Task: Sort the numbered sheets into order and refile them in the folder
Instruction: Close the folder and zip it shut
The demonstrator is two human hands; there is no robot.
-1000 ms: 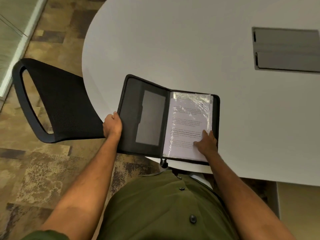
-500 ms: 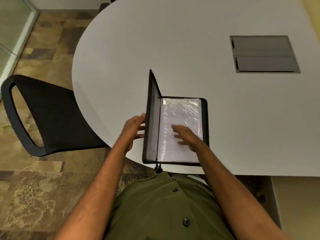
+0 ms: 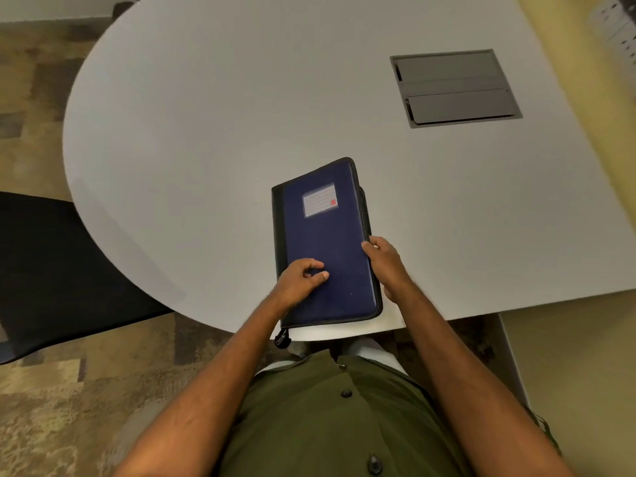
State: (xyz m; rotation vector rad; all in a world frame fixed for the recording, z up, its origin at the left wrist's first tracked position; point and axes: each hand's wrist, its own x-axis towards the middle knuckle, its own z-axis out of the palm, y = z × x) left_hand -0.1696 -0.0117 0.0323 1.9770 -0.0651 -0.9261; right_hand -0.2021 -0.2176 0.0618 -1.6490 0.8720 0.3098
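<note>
Head view, looking down, and both hands are on the folder (image 3: 325,242). Left hand (image 3: 298,282) sits on the blue cover near its lower left corner, fingers curled under, knuckles and thumb resting on the fabric — it holds nothing that I can see, just weighs on the cover. Right hand (image 3: 385,261) is at the folder's right edge, fingers wrapped round that zippered side, thumb on top of the cover — a grip on the edge.

Now the folder itself: closed, blue cover up, black trim around it, lying flat on the table (image 3: 213,139) close to the near edge and turned slightly counterclockwise. A thin gap shows along the right side where the zipper track runs, so that edge is not zipped there. What lies inside is hidden; no sheets show. A label pocket (image 3: 320,200) with a pale card and a small red mark sits on the upper half of the cover. The zipper pull (image 3: 282,339) hangs off the lower left corner, over the table edge.

Further out, a grey hatch (image 3: 454,87) with two flaps is set into the tabletop, well apart from the folder. A black chair (image 3: 51,270) stands to the left, on patterned carpet (image 3: 44,407). A green shirt (image 3: 337,418) fills the bottom of the view.
</note>
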